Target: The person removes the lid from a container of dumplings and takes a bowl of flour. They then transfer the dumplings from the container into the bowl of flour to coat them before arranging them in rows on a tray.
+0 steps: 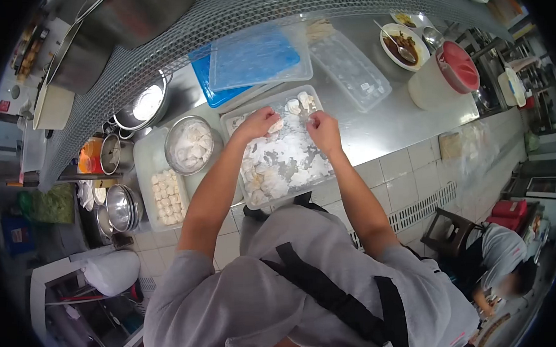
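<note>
A shallow plastic tray [320, 183] dusted with white flour lies on the counter in front of me. My left hand [260, 124] is over its far left part, fingers curled on a pale floured dough piece [276, 126]. At the tray's right side, my right hand [323, 132] has its fingers pinched together; what they hold, if anything, is too small to make out. Several floured dough pieces [294, 106] sit in the far right corner, between and beyond my hands. More dough pieces [258, 180] lie at the near left of the tray.
Left of the tray stand a metal bowl [193, 145] of floured pieces and a container with rows of small dough balls [169, 197]. Beyond are a blue lid [254, 56], a clear lid [351, 71], a bowl of dark food [404, 47] and a bucket [429, 83]. A person [501, 250] sits lower right.
</note>
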A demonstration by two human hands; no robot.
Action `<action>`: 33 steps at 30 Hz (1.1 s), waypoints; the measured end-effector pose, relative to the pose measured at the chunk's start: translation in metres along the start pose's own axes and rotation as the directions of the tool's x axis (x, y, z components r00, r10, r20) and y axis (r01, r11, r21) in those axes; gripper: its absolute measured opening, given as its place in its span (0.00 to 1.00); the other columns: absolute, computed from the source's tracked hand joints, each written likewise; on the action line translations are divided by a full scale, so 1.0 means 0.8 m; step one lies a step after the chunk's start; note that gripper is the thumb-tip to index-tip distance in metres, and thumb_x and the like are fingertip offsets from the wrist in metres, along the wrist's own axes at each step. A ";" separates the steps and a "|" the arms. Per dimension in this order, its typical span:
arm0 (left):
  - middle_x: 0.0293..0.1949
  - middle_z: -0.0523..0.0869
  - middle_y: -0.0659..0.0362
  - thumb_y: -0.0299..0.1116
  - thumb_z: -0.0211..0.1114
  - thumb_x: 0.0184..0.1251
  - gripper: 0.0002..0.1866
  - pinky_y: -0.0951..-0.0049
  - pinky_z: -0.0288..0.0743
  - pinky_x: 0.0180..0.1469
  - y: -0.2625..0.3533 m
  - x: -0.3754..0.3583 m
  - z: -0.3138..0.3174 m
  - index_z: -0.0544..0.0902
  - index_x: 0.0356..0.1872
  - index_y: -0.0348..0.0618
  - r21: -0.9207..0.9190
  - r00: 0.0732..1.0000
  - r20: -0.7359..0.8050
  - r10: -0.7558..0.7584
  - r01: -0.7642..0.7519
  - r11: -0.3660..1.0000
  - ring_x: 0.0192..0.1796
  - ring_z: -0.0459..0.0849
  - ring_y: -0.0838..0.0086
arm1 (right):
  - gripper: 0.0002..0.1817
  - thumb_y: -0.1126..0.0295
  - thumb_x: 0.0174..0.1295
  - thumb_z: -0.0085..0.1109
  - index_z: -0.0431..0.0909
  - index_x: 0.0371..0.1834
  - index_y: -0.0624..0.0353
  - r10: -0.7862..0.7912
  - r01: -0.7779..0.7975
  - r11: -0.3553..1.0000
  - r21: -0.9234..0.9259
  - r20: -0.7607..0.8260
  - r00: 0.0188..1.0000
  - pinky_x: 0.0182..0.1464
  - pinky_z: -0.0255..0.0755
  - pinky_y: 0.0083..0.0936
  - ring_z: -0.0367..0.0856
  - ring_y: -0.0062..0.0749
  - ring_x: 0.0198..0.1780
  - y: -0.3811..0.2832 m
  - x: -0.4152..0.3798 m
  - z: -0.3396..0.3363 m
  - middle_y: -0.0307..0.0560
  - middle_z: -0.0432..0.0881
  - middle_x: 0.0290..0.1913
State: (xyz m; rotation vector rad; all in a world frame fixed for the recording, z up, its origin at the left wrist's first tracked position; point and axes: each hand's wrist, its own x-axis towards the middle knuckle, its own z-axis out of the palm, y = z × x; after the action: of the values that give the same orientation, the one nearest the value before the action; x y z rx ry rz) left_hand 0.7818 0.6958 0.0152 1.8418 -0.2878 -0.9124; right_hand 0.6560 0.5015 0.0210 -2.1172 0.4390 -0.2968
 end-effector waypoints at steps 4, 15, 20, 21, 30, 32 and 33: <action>0.33 0.83 0.51 0.43 0.68 0.61 0.19 0.61 0.74 0.38 0.010 0.046 0.006 0.77 0.39 0.36 0.652 0.964 0.135 0.231 -0.262 0.711 0.37 0.82 0.61 | 0.11 0.76 0.49 0.64 0.80 0.36 0.67 0.014 -0.015 1.000 0.024 0.026 1.000 0.39 0.75 0.36 0.82 0.46 0.33 0.002 -0.024 -0.010 0.58 0.82 0.31; 0.39 0.82 0.46 0.31 0.73 0.52 0.21 0.62 0.77 0.44 -0.030 0.037 0.043 0.78 0.45 0.34 0.382 0.729 -0.365 0.579 -0.450 0.807 0.44 0.83 0.56 | 0.10 0.75 0.52 0.62 0.79 0.38 0.65 -0.042 0.047 0.998 -0.044 0.110 0.993 0.48 0.74 0.42 0.80 0.56 0.45 0.010 -0.008 0.004 0.61 0.80 0.41; 0.40 0.82 0.45 0.27 0.73 0.48 0.19 0.60 0.76 0.46 -0.018 0.030 0.051 0.80 0.43 0.34 0.618 0.666 -0.366 0.650 -0.348 0.705 0.45 0.82 0.50 | 0.10 0.74 0.54 0.62 0.79 0.39 0.64 -0.093 0.101 0.986 -0.134 0.062 0.994 0.50 0.74 0.43 0.80 0.56 0.46 0.006 0.012 0.025 0.60 0.80 0.42; 0.40 0.82 0.45 0.27 0.73 0.48 0.19 0.60 0.76 0.46 -0.015 0.028 0.055 0.80 0.43 0.34 0.618 0.665 -0.367 0.650 -0.348 0.705 0.45 0.82 0.50 | 0.10 0.74 0.54 0.62 0.79 0.39 0.65 -0.113 0.116 0.977 -0.181 0.029 0.993 0.50 0.75 0.42 0.80 0.56 0.45 0.005 0.016 0.030 0.60 0.80 0.42; 0.40 0.81 0.43 0.28 0.76 0.44 0.21 0.56 0.74 0.46 0.003 0.040 0.077 0.81 0.42 0.34 0.577 0.684 -0.470 0.558 -0.240 0.781 0.43 0.80 0.46 | 0.13 0.68 0.56 0.64 0.79 0.39 0.64 -0.130 0.117 0.926 -0.358 -0.012 0.991 0.44 0.78 0.38 0.81 0.48 0.46 0.009 0.059 0.061 0.57 0.80 0.44; 0.40 0.81 0.43 0.28 0.76 0.43 0.22 0.56 0.74 0.46 0.007 0.043 0.079 0.81 0.42 0.34 0.549 0.621 -0.525 0.582 -0.275 0.789 0.43 0.80 0.46 | 0.12 0.68 0.56 0.63 0.79 0.40 0.64 -0.138 0.120 0.929 -0.349 -0.030 0.990 0.45 0.78 0.39 0.81 0.49 0.46 0.005 0.062 0.062 0.58 0.79 0.46; 0.40 0.81 0.43 0.28 0.76 0.43 0.22 0.56 0.74 0.46 0.009 0.042 0.079 0.81 0.42 0.34 0.550 0.616 -0.529 0.584 -0.276 0.789 0.43 0.80 0.46 | 0.12 0.68 0.56 0.63 0.79 0.40 0.64 -0.144 0.118 0.933 -0.338 -0.052 0.988 0.46 0.77 0.40 0.80 0.50 0.46 0.003 0.064 0.062 0.58 0.78 0.48</action>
State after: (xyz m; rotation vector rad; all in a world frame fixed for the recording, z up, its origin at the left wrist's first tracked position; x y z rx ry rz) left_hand 0.7618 0.6297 -0.0066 2.2163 -0.4731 0.2428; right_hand 0.7204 0.5164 -0.0060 -2.4813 0.4151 -0.4041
